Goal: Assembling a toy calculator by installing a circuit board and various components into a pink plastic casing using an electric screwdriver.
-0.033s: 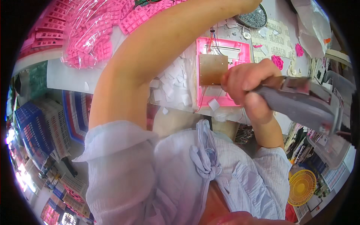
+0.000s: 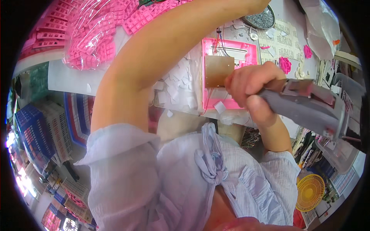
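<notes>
My left arm stretches across the bench to the top edge, where my left hand [image 2: 259,5] is partly cut off beside a round dish of small metal screws [image 2: 262,19]; its fingers are hidden. My right hand [image 2: 252,82] is closed around a grey power tool [image 2: 304,106], whose body points to the right and whose tip is out of sight. Its knuckles are close to the right edge of a brown square board [image 2: 219,71]. That board lies in a pink plastic housing [image 2: 250,50], with thin red and blue wires [image 2: 219,40] above it.
Small white pieces [image 2: 179,86] are scattered left of the housing. Pink plastic grids in a clear bag [image 2: 92,42] lie at the far left. Printed paper [image 2: 283,40] and a pink coil [image 2: 285,64] are to the right. Blue baskets [image 2: 34,131] and a yellow basket [image 2: 310,192] stand below bench height.
The grey power tool has tilted slightly and my right hand has shifted a little left. My left arm has barely moved.
</notes>
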{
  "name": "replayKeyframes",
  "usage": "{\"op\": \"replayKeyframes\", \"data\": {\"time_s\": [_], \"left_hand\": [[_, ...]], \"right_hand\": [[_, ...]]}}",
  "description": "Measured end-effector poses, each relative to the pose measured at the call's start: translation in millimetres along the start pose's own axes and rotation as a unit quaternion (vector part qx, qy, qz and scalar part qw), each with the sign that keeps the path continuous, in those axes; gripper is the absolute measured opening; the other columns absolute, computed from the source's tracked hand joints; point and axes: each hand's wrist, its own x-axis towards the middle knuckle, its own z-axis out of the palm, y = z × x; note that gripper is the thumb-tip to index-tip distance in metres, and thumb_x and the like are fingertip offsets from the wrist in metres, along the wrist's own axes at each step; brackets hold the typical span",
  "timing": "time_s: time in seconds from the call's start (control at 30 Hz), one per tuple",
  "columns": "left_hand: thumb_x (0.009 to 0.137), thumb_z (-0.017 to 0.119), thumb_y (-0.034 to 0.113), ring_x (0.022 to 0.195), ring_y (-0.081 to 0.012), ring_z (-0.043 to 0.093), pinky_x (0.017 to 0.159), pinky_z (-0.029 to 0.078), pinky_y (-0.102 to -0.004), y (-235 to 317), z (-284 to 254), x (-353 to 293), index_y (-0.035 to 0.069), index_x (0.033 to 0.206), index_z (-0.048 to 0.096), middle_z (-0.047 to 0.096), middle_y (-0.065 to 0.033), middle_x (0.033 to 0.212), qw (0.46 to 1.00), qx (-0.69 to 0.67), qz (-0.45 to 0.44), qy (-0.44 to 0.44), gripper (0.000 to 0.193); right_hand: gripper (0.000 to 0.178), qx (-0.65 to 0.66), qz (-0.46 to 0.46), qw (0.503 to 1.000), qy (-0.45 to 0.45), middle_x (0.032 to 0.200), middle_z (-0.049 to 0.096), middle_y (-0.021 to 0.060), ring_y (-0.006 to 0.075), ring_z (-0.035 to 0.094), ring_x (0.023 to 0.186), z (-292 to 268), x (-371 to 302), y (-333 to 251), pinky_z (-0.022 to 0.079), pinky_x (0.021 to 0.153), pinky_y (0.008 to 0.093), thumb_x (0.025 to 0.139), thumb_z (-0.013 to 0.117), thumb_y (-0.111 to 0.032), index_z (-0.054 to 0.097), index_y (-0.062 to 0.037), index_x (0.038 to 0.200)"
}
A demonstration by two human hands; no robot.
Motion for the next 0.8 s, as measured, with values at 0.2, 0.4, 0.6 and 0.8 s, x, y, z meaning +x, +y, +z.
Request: {"op": "replayKeyframes", "data": {"time_s": [0.2, 0.4, 0.6, 0.8], "left_hand": [[0.082, 0.063, 0.023, 0.091, -0.0338, 0.07, 0.09, 0.043, -0.05, 4, -65, -110, 0.009, 0.086, 0.077, 0.074, -0.0158, 0.092, 0.971, -0.187, 0.027, 0.145, 0.02], [0.08, 0.077, 0.014, 0.082, -0.0168, 0.063, 0.081, 0.034, -0.038, 19, -53, -238, 0.015, 0.088, 0.074, 0.071, 0.0027, 0.088, 0.961, -0.258, 0.009, 0.101, 0.009], [0.071, 0.08, 0.005, 0.077, -0.015, 0.061, 0.08, 0.033, -0.037, 49, -48, -269, 0.014, 0.084, 0.071, 0.07, 0.0037, 0.084, 0.937, -0.325, -0.056, 0.118, 0.019], [0.069, 0.082, 0.013, 0.077, -0.0161, 0.058, 0.083, 0.034, -0.0417, 51, -39, -270, 0.017, 0.081, 0.068, 0.065, 0.0056, 0.081, 0.938, -0.297, -0.045, 0.174, 0.019]], "right_hand": [[0.023, -0.037, -0.01, 0.997, -0.063, 0.065, 0.05, 0.0037, 0.0148, 0.046, 0.055, 1, 0, 3, 0.04, 0.056, 0.0341, 0.093, 0.068, -0.015, 0.046, -0.0077, 0.092], [0.02, 0.0, 0.008, 0.999, -0.038, 0.067, 0.055, 0.0018, 0.0126, 0.052, 0.058, -2, 6, -1, 0.044, 0.06, 0.0287, 0.091, 0.07, -0.012, 0.054, -0.0063, 0.102], [0.033, 0.027, -0.064, 0.994, -0.081, 0.06, 0.05, -0.0034, 0.0107, 0.045, 0.049, 1, 17, -23, 0.043, 0.055, 0.0319, 0.095, 0.067, -0.037, 0.049, -0.011, 0.104], [0.032, -0.007, -0.063, 0.996, -0.065, 0.058, 0.048, -0.0046, 0.0103, 0.043, 0.046, 8, 16, -23, 0.039, 0.051, 0.0311, 0.096, 0.065, -0.038, 0.048, -0.0123, 0.103]]}}
